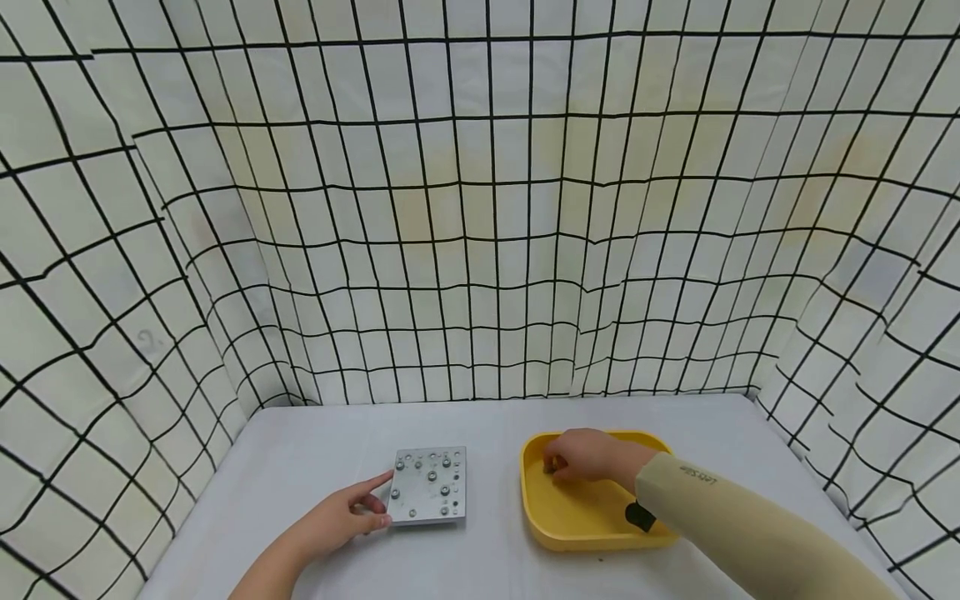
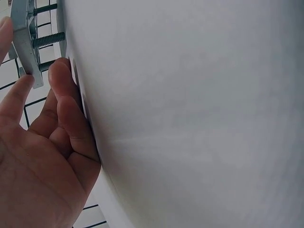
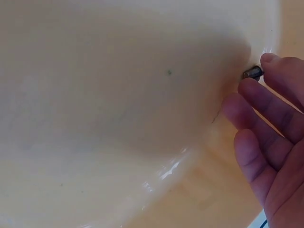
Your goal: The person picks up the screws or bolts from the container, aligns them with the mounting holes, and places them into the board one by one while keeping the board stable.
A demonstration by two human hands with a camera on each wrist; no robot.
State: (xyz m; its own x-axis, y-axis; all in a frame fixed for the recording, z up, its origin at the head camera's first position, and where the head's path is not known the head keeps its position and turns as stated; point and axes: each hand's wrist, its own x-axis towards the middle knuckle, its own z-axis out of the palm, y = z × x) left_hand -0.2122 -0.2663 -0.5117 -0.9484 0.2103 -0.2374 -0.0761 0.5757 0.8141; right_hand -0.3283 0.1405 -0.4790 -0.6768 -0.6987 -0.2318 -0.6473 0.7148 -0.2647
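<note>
A silver metal plate (image 1: 427, 486) with several socket-head screws standing in it lies on the white table, left of centre. My left hand (image 1: 347, 515) holds the plate's left edge, thumb at the near corner and index finger further up. In the left wrist view, threaded screw shanks (image 2: 49, 40) stick out beneath the plate, beside the curled fingers (image 2: 78, 126). My right hand (image 1: 588, 456) is inside the yellow tray (image 1: 551, 533). Between its thumb and index fingertip it pinches a small dark metal screw (image 3: 252, 72), close to the tray's wall.
The white table (image 1: 315, 442) carries the plate on the left and the tray on the right. White walls with a black grid (image 1: 480, 250) enclose the back and sides. A black piece (image 1: 640, 517) shows under the right sleeve (image 1: 742, 521), over the tray.
</note>
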